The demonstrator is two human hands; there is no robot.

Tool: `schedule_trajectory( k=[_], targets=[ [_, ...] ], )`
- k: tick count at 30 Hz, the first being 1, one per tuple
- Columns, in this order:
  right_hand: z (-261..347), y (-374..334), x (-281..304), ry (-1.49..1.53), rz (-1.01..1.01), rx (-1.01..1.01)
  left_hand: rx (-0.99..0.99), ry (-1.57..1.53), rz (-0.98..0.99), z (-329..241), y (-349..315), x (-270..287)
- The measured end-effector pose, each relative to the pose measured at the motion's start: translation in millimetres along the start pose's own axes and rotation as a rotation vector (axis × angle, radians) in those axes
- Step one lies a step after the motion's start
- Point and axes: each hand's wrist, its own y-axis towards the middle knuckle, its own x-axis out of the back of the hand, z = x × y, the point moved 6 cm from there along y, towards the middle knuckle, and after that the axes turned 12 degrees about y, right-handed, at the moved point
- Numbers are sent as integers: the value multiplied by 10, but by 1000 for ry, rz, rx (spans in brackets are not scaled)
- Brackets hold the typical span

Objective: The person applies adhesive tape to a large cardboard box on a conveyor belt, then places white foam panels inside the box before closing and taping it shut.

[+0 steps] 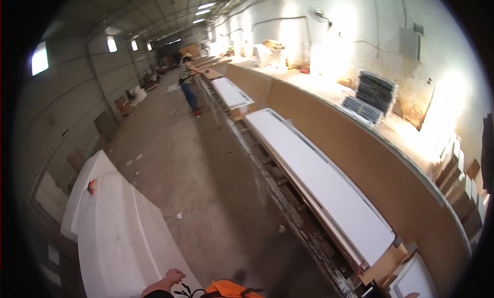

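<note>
My left hand (175, 276) is at the lower edge, its fingers loosely curled in and nothing seen in them. It hangs in front of a large stack wrapped in whitish sheeting (121, 241); whether it touches the sheeting I cannot tell. Black cord loops (189, 291) and orange cloth (226, 287) lie just right of this hand, against my body. Only a sliver of my right hand (412, 295) shows at the bottom right, by a white panel (413, 278); its fingers are mostly cut off by the picture's edge.
Long white panels (319, 179) lie on a roller conveyor (280, 195) beside a tall brown board wall (355, 143). Farther along the conveyor stands another person (187, 82). An orange-and-black object (91, 187) rests on the wrapped stack. Scraps (179, 215) dot the concrete floor (170, 185). Dark stacked sheets (374, 92) sit beyond the wall.
</note>
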Motion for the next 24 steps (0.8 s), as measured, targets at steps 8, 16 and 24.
schedule_trajectory(
  k=[8, 16, 24],
  targets=[
    [1634, -3777, 1841, -264, 1047, 541, -148, 36, -91, -179, 836, 23],
    [2154, -7375, 3158, 15, 1856, 772, -142, -200, -230, 498, 2196, 539],
    [2011, -10264, 4045, 157, 2495, 758, -17, -380, -416, 263, 2894, 2173]
  ],
)
